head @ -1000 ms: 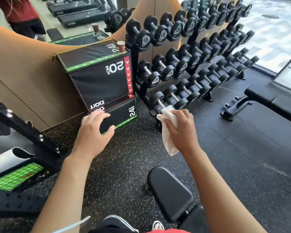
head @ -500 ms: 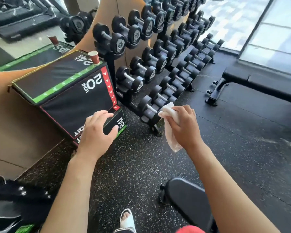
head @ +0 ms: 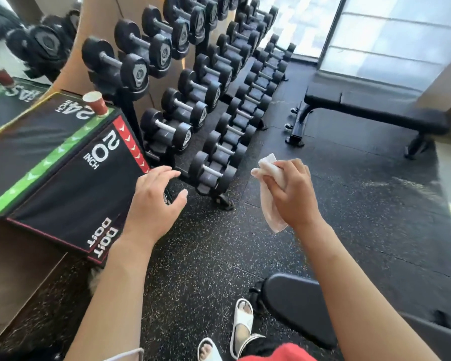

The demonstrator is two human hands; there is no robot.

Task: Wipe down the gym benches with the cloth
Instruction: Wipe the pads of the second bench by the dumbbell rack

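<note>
At far left a black box [head: 50, 173] with a green stripe and the print "20 INCH" stands against the wall, tilted in this wide view. A red cup [head: 95, 102] stands upright on its top, near the corner closest to the rack [head: 193, 82]. That rack, just right of the box, holds rows of black dumbbells on three tiers and runs away toward the window.

The left hand [head: 151, 204] hovers in front of the rack's near end, over the box's lower right corner. Its fingers are spread and loosely bent and the thumb is held apart; it holds nothing. Whether it touches the box cannot be told.

Right of the rack's near end, the right hand [head: 289, 194] is raised above the speckled floor [head: 206, 256]. Its fingers are curled round a pale cloth [head: 270, 196]; one crumpled end sticks out above the fingers and the rest hangs down below the palm. The cloth touches no bench.

Below the rack, at the bottom edge, two feet in white sandals [head: 241, 327] stand on the floor. Just right of them lies the rounded black end of a near bench [head: 297, 306], partly hidden by the right forearm.

Well right of the rack, beside the window, a flat bench [head: 375, 105] with a black pad stands on dark legs, well apart from both hands.
</note>
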